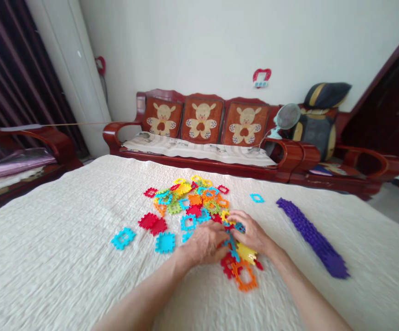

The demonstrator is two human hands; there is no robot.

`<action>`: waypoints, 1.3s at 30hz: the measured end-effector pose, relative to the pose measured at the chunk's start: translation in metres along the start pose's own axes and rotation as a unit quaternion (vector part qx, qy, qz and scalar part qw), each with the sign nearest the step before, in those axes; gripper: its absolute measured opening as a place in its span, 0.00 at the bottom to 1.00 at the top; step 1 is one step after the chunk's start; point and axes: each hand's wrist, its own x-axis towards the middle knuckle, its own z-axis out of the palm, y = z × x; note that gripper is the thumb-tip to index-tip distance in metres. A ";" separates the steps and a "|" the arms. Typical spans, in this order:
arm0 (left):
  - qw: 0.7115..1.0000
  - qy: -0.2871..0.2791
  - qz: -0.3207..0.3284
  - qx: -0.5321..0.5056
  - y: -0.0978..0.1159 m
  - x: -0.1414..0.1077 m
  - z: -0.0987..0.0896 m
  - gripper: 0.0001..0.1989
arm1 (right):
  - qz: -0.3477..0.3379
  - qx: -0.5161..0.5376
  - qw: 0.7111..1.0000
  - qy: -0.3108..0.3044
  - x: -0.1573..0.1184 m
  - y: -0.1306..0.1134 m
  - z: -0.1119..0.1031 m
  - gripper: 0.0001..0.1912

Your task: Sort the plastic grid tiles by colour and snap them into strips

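Observation:
A loose heap of flat plastic interlocking tiles (195, 199) with notched edges lies on the cloth, in red, blue, yellow, green and orange. My left hand (206, 241) is bent over its near right part, fingers curled down; whatever they hold is hidden. Opposite it, my right hand (251, 232) reaches in with thumb and fingers apart, close to a yellow tile (226, 216). Between my hands a blue tile (233, 248) shows partly. Below them lie a yellow tile (246, 253), a red tile (227, 265) and an orange frame tile (245, 276).
To the right lies a long row of purple tiles (311, 236), pressed together. Single blue tiles lie apart, one left (123, 238), one far right (257, 198). Behind the cloth-covered surface (65, 239) stand a wooden sofa (192, 161) with bear cushions and a small fan (288, 116).

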 end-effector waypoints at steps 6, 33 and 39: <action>0.999 -0.030 0.014 -0.008 0.016 0.006 0.022 0.14 | 0.006 0.010 1.000 -0.006 -0.004 0.002 0.007 0.17; 0.925 0.177 -0.294 -0.162 -0.040 -0.003 0.002 0.11 | -0.005 -0.200 0.978 -0.060 -0.002 -0.049 0.008 0.10; 0.894 0.200 -0.323 -0.236 -0.044 -0.002 0.007 0.14 | -0.003 -0.216 0.974 -0.064 -0.002 -0.050 0.011 0.11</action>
